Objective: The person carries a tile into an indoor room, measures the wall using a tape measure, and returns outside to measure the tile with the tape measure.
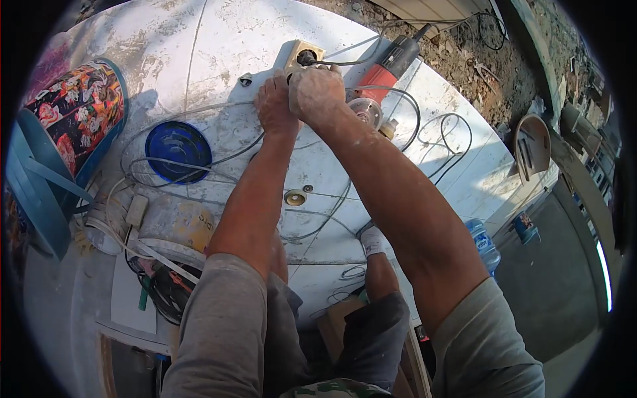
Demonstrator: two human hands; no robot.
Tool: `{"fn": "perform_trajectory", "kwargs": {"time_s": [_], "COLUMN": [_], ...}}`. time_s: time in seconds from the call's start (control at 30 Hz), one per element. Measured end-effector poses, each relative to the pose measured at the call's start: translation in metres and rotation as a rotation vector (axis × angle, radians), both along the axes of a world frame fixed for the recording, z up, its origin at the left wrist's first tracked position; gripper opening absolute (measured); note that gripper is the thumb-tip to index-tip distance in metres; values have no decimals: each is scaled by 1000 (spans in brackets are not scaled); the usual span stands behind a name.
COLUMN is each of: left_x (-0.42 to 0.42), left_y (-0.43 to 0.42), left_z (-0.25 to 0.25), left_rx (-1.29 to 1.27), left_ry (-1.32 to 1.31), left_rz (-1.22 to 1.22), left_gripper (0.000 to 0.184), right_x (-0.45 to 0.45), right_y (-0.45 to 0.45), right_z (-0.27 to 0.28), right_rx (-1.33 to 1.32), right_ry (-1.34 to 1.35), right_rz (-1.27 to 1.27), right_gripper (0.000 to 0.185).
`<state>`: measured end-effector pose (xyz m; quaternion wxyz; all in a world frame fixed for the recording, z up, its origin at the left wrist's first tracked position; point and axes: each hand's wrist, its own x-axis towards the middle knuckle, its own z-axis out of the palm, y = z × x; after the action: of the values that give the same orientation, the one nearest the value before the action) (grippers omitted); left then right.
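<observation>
The white surface (232, 33) is seamed and dusty; sunlight and shadow patches cross it. Rough ground (446, 73) with debris borders its far edge. A gray plane (551, 265) (floor or wall, indeterminate) occupies the right side.

A hand could pass widest over the far-left part of the white surface (149, 40), between the patterned bucket (86, 113) and the socket box (290, 61), with a small fitting (245, 79) near the box. To the right, the red and black grinder (386, 71) blocks the way just beside the right hand (317, 91), its far side bordered by rubble (458, 73). Left of the left forearm (255, 189), thin cords (229, 105) loop around and over a blue lid (178, 151); nearer, a stained bucket (176, 222) narrows the way. Between the forearms, a low ring (295, 198) and crossing cords obstruct.
</observation>
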<state>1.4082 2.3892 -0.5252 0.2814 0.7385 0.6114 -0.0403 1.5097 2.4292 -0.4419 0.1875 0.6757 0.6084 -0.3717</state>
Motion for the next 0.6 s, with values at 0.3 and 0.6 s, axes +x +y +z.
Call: {"fn": "perform_trajectory", "kwargs": {"time_s": [0.3,0.6], "left_x": [6,10], "left_y": [-7,-9], "left_z": [-19,-29], "left_rx": [44,29], "left_ry": [-56,-36], "left_rz": [95,94], "left_gripper": [57,47], "right_x": [-4,11], "right_y": [7,-1], "right_z": [-16,-12], "right_rx": [-185,-140], "right_ry": [43,98], "right_rz": [-304,-360], "right_gripper": [29,33]}}
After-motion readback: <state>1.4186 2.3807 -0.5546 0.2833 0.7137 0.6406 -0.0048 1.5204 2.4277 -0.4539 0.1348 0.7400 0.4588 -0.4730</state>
